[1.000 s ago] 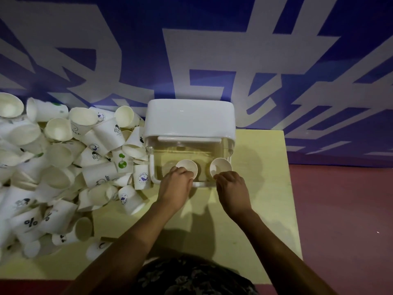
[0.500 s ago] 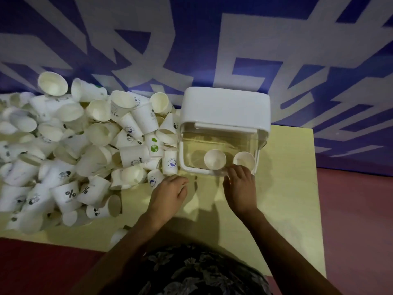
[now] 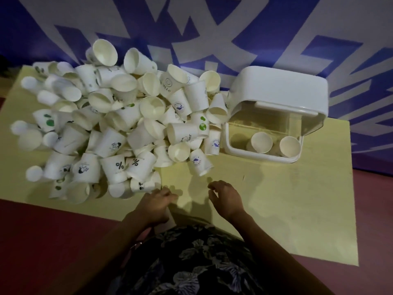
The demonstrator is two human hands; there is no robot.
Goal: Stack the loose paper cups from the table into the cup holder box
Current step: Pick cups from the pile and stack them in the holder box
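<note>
Between placements: left hand and right hand empty, fingers loosely curled, over table. 2 cups (upright) in cup holder box. Next, probably: reach to loose cup pile.

looks like a staged demo/recording setup, not a home or kitchen. big printed backdrop w/ blue & white graphic shapes right behind a plain pale-yellow table, dark red floor. dim light. bulk pile of paper cups w/ mixed logos, no furniture or appliances visible.
</note>
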